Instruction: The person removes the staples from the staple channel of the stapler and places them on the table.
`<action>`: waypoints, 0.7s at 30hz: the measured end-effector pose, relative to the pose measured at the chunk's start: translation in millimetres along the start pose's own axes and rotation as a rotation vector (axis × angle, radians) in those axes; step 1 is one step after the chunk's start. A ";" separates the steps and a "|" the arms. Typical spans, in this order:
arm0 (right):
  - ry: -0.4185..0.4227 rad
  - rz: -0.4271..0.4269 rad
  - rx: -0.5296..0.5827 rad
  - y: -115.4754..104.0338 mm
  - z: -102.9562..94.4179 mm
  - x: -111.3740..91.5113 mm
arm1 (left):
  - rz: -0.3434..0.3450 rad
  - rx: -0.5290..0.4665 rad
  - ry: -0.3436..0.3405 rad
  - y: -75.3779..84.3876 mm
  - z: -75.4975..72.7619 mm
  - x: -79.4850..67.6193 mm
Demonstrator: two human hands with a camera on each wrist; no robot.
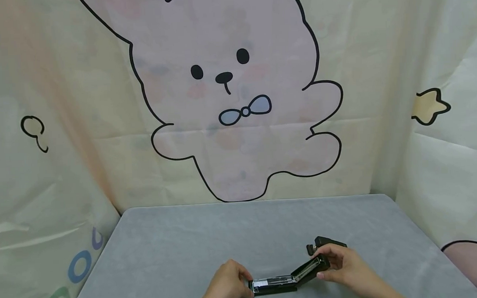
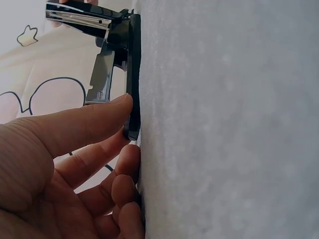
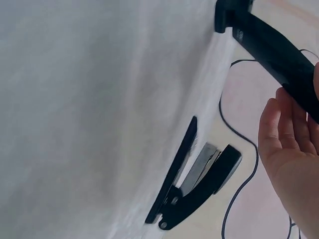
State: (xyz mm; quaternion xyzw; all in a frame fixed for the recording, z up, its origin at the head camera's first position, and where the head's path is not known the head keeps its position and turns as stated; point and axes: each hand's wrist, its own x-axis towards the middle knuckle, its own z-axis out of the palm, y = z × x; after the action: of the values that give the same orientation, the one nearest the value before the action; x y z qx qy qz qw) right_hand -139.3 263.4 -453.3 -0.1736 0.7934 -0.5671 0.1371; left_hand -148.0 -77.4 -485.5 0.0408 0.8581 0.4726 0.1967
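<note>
A black stapler (image 1: 276,289) lies folded open near the table's front edge, its metal magazine (image 2: 101,77) exposed and its top arm tilted up to the right. My left hand (image 1: 229,282) pinches the far left end of the base, thumb on one side and fingertips on the other, as the left wrist view shows. With my right hand (image 1: 347,267), I grip the raised end of the top arm (image 3: 279,57) between thumb and fingers. Just behind that hand, a second black stapler (image 1: 329,241) stands on the table, partly hidden in the head view; its jaws stand apart in the right wrist view.
A grey cloth covers the table (image 1: 178,239). Behind it hangs a pale curtain (image 1: 125,179) with a cartoon animal drawn on it, and curtains also close off both sides.
</note>
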 end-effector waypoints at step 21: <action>0.002 0.105 -0.139 26.8 -20.0 -6.7 | -0.003 -0.001 0.012 1.2 1.3 1.1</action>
State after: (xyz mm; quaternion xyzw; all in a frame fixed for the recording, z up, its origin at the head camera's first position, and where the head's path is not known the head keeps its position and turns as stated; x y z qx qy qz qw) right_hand -144.8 291.2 -472.2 -0.1403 0.8390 -0.5028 0.1536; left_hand -148.6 -75.4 -485.4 0.0364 0.8591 0.4728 0.1923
